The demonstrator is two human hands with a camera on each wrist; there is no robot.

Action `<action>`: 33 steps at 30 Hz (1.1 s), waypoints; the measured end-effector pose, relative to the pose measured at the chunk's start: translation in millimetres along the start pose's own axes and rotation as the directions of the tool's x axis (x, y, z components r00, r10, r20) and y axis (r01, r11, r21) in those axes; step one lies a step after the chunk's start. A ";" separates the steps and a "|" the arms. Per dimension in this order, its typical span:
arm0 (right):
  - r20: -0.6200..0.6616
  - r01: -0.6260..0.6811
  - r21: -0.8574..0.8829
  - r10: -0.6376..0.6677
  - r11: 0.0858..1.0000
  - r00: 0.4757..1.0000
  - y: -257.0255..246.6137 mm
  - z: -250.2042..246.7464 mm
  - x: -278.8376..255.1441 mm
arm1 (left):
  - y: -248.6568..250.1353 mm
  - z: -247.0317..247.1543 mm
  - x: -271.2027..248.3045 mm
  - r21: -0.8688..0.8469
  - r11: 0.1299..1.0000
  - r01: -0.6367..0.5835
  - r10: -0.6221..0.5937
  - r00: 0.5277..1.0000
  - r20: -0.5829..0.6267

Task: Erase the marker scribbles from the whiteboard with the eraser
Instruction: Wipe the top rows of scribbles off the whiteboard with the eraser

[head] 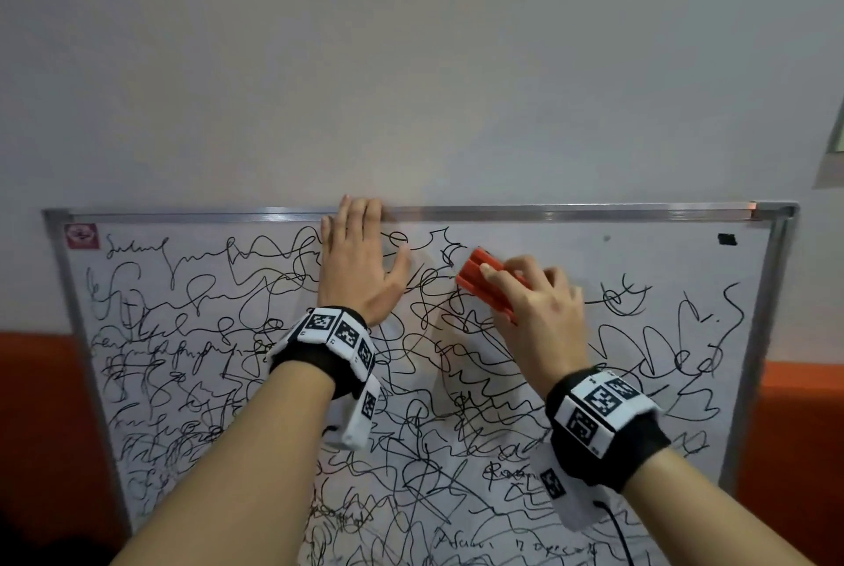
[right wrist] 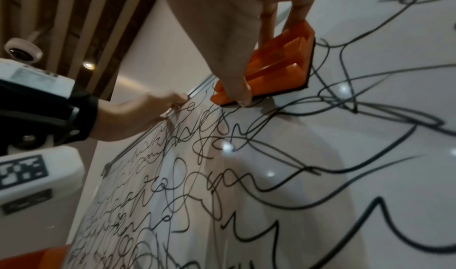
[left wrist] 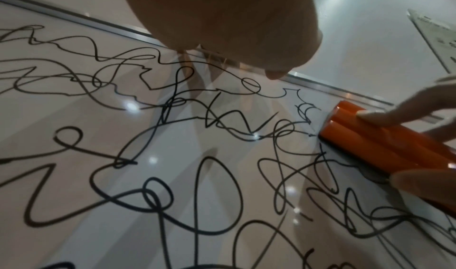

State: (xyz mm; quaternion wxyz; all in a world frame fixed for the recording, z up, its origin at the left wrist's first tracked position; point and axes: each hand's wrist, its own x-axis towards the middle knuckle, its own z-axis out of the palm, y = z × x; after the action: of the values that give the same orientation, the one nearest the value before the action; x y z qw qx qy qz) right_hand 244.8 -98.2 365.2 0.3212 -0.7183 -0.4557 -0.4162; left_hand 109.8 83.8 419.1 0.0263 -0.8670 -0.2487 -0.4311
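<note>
A whiteboard (head: 685,255) in a metal frame leans on the wall, covered in black marker scribbles (head: 192,337). My right hand (head: 534,305) grips an orange eraser (head: 484,282) and holds its dark pad flat on the board near the top middle. The eraser (left wrist: 370,140) lies tilted, with fingers along both long sides. In the right wrist view the thumb and fingers pinch the eraser (right wrist: 276,64). My left hand (head: 356,264) lies flat on the board just left of the eraser, fingers straight, their tips at the top frame rail. A cleaner patch of board lies right of the eraser.
A red logo sticker (head: 82,236) marks the board's top left corner and a small black mark (head: 727,239) sits near the top right. An orange band (head: 804,428) runs along the wall behind the board. A paper sheet (head: 833,154) hangs at the far right.
</note>
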 end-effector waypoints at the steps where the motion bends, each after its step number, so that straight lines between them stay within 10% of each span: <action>1: -0.011 -0.023 0.003 0.023 1.000 1.000 3.4 -1.4 1.8 | -0.2 -1.2 0.2 -0.002 1.000 0.003 -0.003 1.000 0.016; 33: -0.155 -0.374 0.167 0.399 0.912 0.904 -46.3 23.7 -1.2 | -24.0 -0.2 4.8 0.005 0.977 -0.211 0.211 0.977 -0.031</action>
State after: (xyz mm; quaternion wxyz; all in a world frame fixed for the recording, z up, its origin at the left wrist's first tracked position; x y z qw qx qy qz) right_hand 209.0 -61.1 357.3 0.4855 -0.7296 -0.2986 -0.3779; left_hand 101.1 106.7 418.8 0.0764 -0.8815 -0.1552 -0.4393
